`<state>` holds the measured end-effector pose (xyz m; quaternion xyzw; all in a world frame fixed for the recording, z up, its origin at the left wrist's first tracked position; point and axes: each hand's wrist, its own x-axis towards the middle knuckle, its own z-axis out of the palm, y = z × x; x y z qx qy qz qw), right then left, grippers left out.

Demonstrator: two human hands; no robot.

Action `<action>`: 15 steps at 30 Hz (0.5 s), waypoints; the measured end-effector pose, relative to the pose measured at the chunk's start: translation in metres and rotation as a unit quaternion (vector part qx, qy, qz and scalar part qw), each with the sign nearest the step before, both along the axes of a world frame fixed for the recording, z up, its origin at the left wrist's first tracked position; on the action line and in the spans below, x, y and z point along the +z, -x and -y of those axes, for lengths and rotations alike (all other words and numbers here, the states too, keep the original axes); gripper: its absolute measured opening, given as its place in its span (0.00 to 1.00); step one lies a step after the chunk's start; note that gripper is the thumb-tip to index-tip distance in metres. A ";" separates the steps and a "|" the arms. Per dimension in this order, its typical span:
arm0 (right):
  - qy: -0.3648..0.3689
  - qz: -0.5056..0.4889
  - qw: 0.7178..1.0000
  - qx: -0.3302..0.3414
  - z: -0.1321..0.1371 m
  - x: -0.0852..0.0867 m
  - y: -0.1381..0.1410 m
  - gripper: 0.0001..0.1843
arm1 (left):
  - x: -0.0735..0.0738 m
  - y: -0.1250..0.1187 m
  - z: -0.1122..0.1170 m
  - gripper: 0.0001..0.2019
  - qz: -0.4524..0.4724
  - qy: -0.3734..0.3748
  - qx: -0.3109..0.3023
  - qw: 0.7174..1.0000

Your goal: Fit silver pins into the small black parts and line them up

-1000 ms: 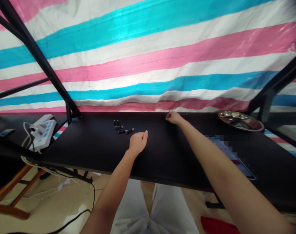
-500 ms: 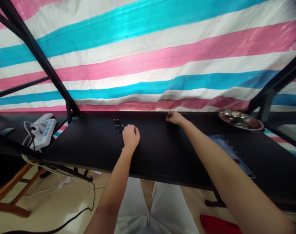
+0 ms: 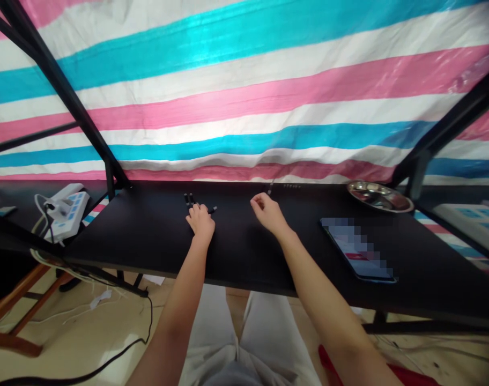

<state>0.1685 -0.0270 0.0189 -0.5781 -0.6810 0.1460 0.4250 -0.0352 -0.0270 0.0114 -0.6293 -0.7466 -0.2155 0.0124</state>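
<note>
Across the black tabletop [image 3: 148,236], your left hand [image 3: 201,222] is lying flat-fingered on three black sticks [image 3: 188,199], your right hand's [image 3: 266,212] fingers curling loosely.

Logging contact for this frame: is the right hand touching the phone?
No, the right hand is at mid-table, apart from the phone, which lies further right on the black table.

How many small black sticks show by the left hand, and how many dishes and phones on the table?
Small black sticks by the left hand: 3 showing, the hand may hide more
Metal dish: 1
Phone: 1
Total: 5
</note>
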 end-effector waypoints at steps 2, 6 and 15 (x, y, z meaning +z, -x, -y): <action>-0.030 0.028 0.998 0.041 0.006 -0.007 0.006 0.09 | -0.002 0.001 -0.001 0.07 0.000 0.003 0.001 1.000; -0.044 0.042 0.997 0.053 0.010 -0.013 0.008 0.10 | -0.002 0.001 -0.001 0.07 0.000 0.005 0.008 1.000; -0.038 0.042 0.997 0.059 0.011 -0.021 0.012 0.10 | -0.005 0.002 -0.004 0.08 0.014 0.021 0.018 1.000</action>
